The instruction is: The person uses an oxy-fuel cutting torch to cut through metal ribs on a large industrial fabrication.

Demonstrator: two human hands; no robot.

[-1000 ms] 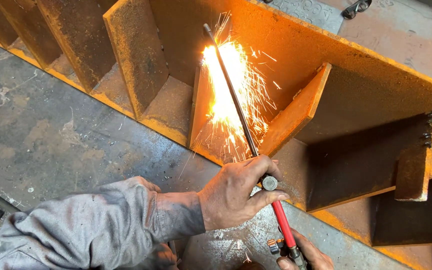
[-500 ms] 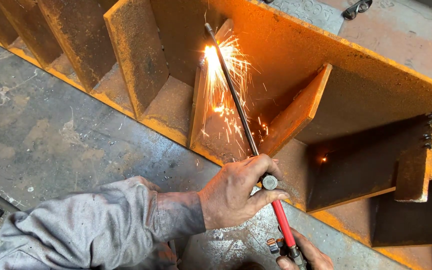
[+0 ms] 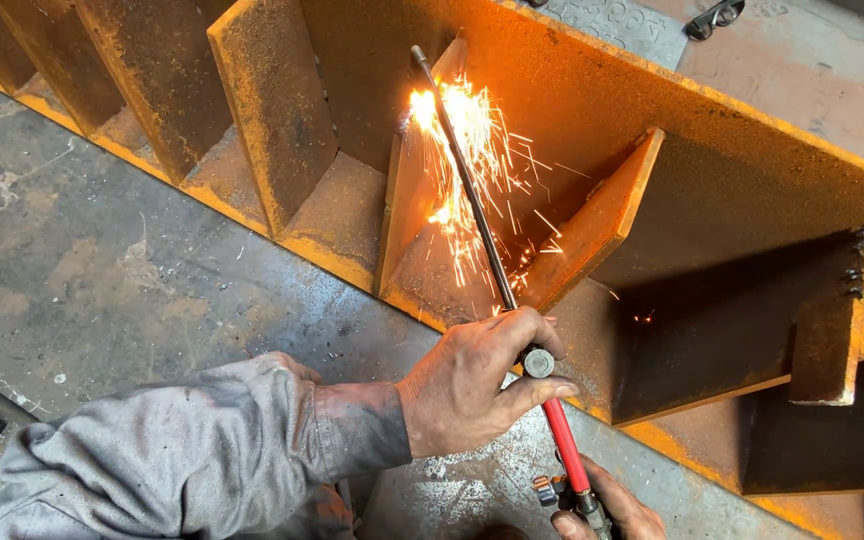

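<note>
While sparks (image 3: 472,190) spray off the far end of the cutting torch (image 3: 472,200), the left hand (image 3: 477,385) is wrapped around the torch's thin dark tube where it meets a round silver knob (image 3: 538,362), thumb curled under and fingers folded over the top, gripping it firmly. From that grip the tube runs up and away from the hand to its bent tip, which sits at the top edge of an upright rusty steel rib (image 3: 417,220), the bright glow just beside it. Below and slightly right of the left hand, the red handle (image 3: 564,448) of the torch slants down into the right hand (image 3: 612,505), of which only a few fingers show at the bottom edge; they seem to close on the handle's lower end, though how tightly I cannot tell. A grey, grimy sleeve (image 3: 182,450) trails back from the left wrist toward the lower left. Beyond the hands lies the long rust-orange steel beam (image 3: 752,170), with more ribs: one angled plate (image 3: 602,220) just right of the sparks, another rib (image 3: 272,110) further left, and a smaller block (image 3: 837,320) well off to the right. Under the left forearm is the stained grey floor (image 3: 82,270).
</note>
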